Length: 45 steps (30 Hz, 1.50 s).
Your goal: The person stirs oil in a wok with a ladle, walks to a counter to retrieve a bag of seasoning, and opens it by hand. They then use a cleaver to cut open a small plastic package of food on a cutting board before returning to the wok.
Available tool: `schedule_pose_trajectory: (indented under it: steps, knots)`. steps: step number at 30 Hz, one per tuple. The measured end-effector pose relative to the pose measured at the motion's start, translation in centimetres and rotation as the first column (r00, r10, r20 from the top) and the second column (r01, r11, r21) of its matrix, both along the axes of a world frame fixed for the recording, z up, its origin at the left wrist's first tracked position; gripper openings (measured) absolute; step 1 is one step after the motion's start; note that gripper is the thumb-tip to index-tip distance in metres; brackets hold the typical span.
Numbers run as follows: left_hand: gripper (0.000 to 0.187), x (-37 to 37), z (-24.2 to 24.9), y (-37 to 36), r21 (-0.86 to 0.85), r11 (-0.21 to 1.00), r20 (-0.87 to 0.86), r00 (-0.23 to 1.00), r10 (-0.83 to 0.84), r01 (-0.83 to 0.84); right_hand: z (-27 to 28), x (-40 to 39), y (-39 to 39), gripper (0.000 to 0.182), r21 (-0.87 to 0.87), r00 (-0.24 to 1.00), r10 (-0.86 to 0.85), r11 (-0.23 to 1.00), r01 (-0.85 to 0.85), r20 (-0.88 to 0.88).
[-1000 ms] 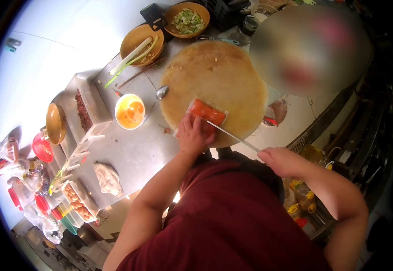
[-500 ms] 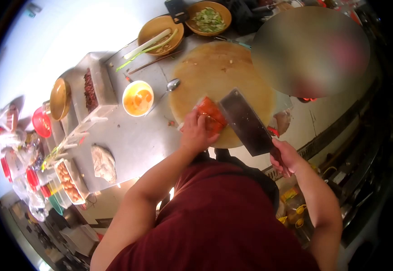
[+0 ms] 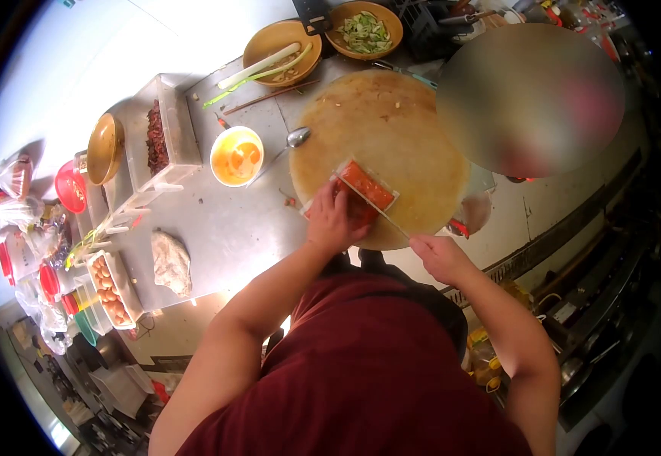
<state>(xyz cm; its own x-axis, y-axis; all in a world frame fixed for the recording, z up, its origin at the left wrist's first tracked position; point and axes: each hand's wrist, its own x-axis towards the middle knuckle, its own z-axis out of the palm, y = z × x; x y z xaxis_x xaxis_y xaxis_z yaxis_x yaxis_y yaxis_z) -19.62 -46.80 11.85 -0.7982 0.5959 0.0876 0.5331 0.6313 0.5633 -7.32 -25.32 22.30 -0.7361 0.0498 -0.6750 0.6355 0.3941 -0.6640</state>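
Note:
An orange-red block of food (image 3: pixel 370 184) in what looks like clear wrapping lies near the front of the round wooden chopping board (image 3: pixel 380 114). My left hand (image 3: pixel 332 219) grips its near left part with bent fingers. My right hand (image 3: pixel 443 258) is closed round the handle of a cleaver (image 3: pixel 378 207), which I see almost edge-on as a thin line across the block. Whether the edge has entered the food cannot be made out. Part of the block is hidden under my left hand.
Left of the board are a spoon (image 3: pixel 298 137), a white bowl of eggs (image 3: pixel 237 156) and a cloth-like item (image 3: pixel 171 264). Behind stand a bowl with leeks (image 3: pixel 283 34) and a bowl of sliced greens (image 3: pixel 364 30). A blurred oval covers the right side.
The cleaver has moved left onto the block and turned from flat-side view to edge-on. My right hand has come closer to the board; my left hand stays on the block.

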Motion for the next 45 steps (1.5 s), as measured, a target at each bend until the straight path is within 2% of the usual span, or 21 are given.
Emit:
schedule_pose_trajectory:
  steps: [2,4,7,13,16,19,21,23,25,29,31,35,37,41,43,45]
  knots:
    - [0.088,0.0,-0.2,0.0,-0.002,1.0,0.006,1.0,0.0,0.0,-0.1,0.2,-0.1,0.042,0.013,1.0,0.014,1.0,-0.014,0.001]
    - [0.09,0.0,-0.2,0.0,-0.006,1.0,0.011,1.0,0.0,0.0,-0.5,0.4,-0.8,0.044,0.104,0.993,0.054,0.994,-0.044,-0.102]
    - [0.094,-0.1,-0.1,0.0,0.007,1.0,-0.017,1.0,-0.011,0.011,0.2,-0.4,-1.6,0.045,0.129,0.995,0.088,0.988,-0.081,-0.051]
    - [0.097,-0.1,-0.6,0.0,-0.014,1.0,-0.002,1.0,-0.018,0.018,-1.0,-1.1,-2.1,0.046,0.147,0.993,0.09,0.986,-0.078,-0.076]
    - [0.098,-0.2,-0.3,-0.1,-0.024,0.999,-0.002,1.0,-0.029,0.029,-2.1,-1.8,-2.2,0.046,0.133,0.995,0.096,0.987,-0.093,-0.019]
    - [0.097,0.2,-0.5,-0.2,-0.022,0.999,0.016,0.999,-0.038,0.039,-3.2,-5.4,-4.3,0.047,0.116,0.995,0.087,0.99,-0.081,-0.044]
    - [0.094,-0.1,-1.0,-0.2,0.03,0.999,-0.058,0.998,-0.022,0.024,-2.7,-5.7,-3.7,0.047,0.079,0.996,0.083,0.994,-0.08,-0.038]
    - [0.091,-0.1,-0.5,-0.1,0.016,1.0,-0.024,1.0,-0.013,0.014,-2.4,-4.3,-2.5,0.048,0.052,0.996,0.086,0.995,-0.085,-0.021]
    - [0.089,-0.1,-0.1,0.0,-0.003,1.0,0.015,1.0,0.01,-0.01,-1.9,-1.3,-1.4,0.052,0.126,0.994,0.066,0.99,-0.055,-0.084]
    - [0.086,0.0,-0.7,-0.1,0.011,1.0,-0.015,1.0,-0.01,0.01,-3.4,-6.1,-3.8,0.053,0.113,0.996,0.077,0.991,-0.071,-0.049]
    - [0.086,0.0,-0.8,-0.3,0.038,0.999,-0.039,0.999,-0.007,0.008,-2.8,-10.0,-4.7,0.056,0.093,0.995,0.09,0.991,-0.093,0.034]
    - [0.087,-0.2,-0.5,-0.4,0.032,0.999,-0.019,1.0,-0.024,0.025,-2.6,-2.8,-1.8,0.058,0.07,0.989,0.081,0.993,-0.09,0.123]
    - [0.086,-0.3,-0.4,-0.4,0.037,0.999,-0.009,1.0,-0.023,0.023,-3.3,1.2,-1.1,0.061,0.21,0.993,0.044,0.978,-0.02,-0.113]
    - [0.086,0.2,-0.4,-0.4,-0.001,0.999,-0.018,0.999,-0.04,0.04,-2.7,-6.4,-3.6,0.06,0.127,0.997,0.075,0.989,-0.073,-0.016]
    - [0.086,-0.1,-0.3,-0.6,0.005,0.999,-0.024,0.999,-0.034,0.034,-2.6,-8.3,-4.0,0.06,0.132,0.99,0.096,0.985,-0.108,0.099]
    - [0.085,-0.3,-0.4,-0.5,0.014,0.999,0.021,0.999,-0.039,0.039,-3.2,-2.8,-1.9,0.06,0.169,0.995,0.075,0.982,-0.086,0.07]
